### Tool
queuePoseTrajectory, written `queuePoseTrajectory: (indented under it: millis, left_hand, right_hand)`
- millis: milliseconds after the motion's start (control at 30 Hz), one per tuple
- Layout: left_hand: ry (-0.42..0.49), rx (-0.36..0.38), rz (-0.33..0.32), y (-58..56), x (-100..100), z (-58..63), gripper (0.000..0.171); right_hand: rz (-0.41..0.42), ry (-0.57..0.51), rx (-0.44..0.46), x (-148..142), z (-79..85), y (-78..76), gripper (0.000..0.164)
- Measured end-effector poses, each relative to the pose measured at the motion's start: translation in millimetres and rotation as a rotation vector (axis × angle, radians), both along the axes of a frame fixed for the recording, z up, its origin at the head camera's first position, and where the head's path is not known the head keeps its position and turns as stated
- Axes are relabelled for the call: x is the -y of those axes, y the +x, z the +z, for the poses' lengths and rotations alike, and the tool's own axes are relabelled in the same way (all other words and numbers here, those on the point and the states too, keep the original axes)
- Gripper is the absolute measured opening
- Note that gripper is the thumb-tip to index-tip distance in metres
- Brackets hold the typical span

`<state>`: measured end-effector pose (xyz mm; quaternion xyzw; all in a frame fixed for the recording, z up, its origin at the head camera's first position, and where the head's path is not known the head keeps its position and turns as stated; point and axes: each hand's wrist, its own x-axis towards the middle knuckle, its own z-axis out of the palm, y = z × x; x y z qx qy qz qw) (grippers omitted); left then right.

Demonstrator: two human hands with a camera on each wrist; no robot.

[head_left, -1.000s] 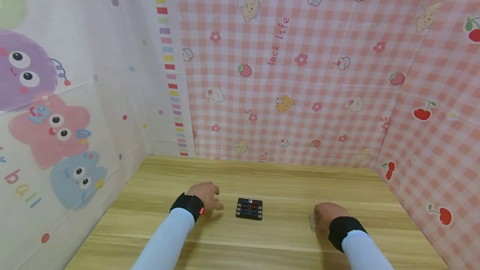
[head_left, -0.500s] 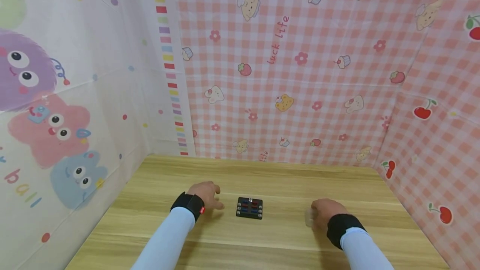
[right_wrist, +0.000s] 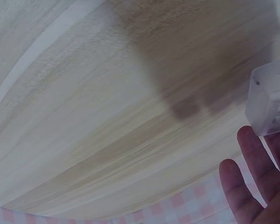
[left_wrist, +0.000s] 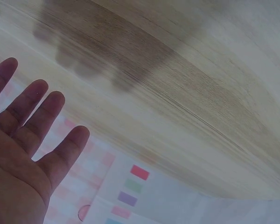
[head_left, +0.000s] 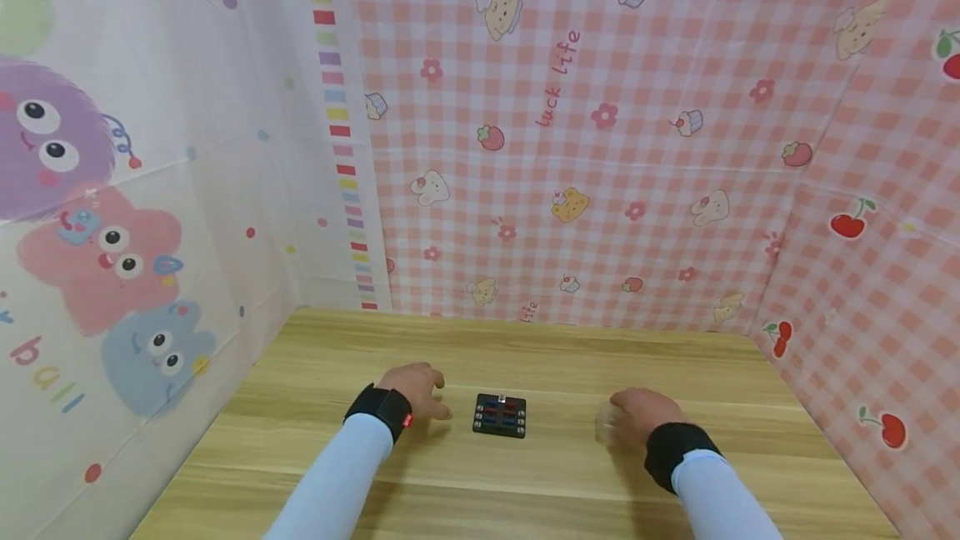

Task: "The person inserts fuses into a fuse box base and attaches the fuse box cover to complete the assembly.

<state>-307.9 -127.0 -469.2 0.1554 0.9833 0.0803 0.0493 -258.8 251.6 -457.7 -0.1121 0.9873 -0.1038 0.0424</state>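
Observation:
A black fuse block [head_left: 499, 417] with red and blue blade fuses and metal screw terminals along its sides lies flat on the wooden table. Just left of it hovers my left hand [head_left: 415, 391], fingers spread and holding nothing; the left wrist view shows the bare palm and loose fingers [left_wrist: 60, 154]. To the block's right, my right hand [head_left: 645, 417] holds a clear plastic cover [right_wrist: 268, 100] by its edge. In the head view this see-through cover [head_left: 606, 423] shows faintly at the fingertips, and part of it falls outside the right wrist view.
The wood-grain table [head_left: 540, 498] reaches back to a pink checked cloth [head_left: 570, 148] hanging behind it. A white cartoon-print cloth [head_left: 255, 190] hangs at the left, another checked one [head_left: 870, 290] at the right. Both wrists wear black bands.
My right hand has moved left and slightly away from me, carrying the clear cover closer to the fuse block. The left hand and the block have stayed in place.

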Motion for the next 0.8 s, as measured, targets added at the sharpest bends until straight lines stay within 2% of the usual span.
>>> queuePoseTrajectory:
  millis: [533,800]
  left_hand:
    - [0.011,-0.007,-0.05,4.0,-10,2.2,0.053]
    - [0.02,-0.001,-0.066,5.7,-15,1.7,0.056]
  right_hand:
    - [0.013,-0.004,-0.014,13,-0.8,-7.3,0.046]
    - [-0.008,-0.008,-0.002,21,2.4,-7.7,0.05]
